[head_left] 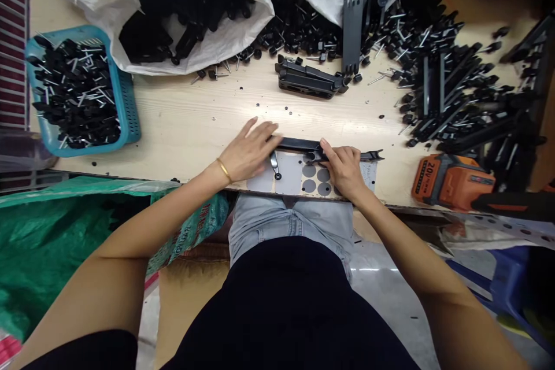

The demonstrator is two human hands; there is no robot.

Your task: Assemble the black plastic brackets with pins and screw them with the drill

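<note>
Lengthwise, long flat black bar [303, 144]

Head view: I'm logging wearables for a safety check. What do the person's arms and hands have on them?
The left hand and right hand are ungloved, and the forearms are bare of sleeves. A thin gold bangle circles the left wrist; the right wrist carries nothing visible.

Under my fingers [260, 130] lay a bar [299, 143] of smooth, matt black plastic. The bench [186, 121] beyond them was pale wood, faintly grained, with a soft sheen. Just short of them sat a matt grey sheet [288, 176]. Far to their left stood a basket [130, 110] of blue plastic mesh, and past them a sack [234, 34] of white woven cloth.
</note>
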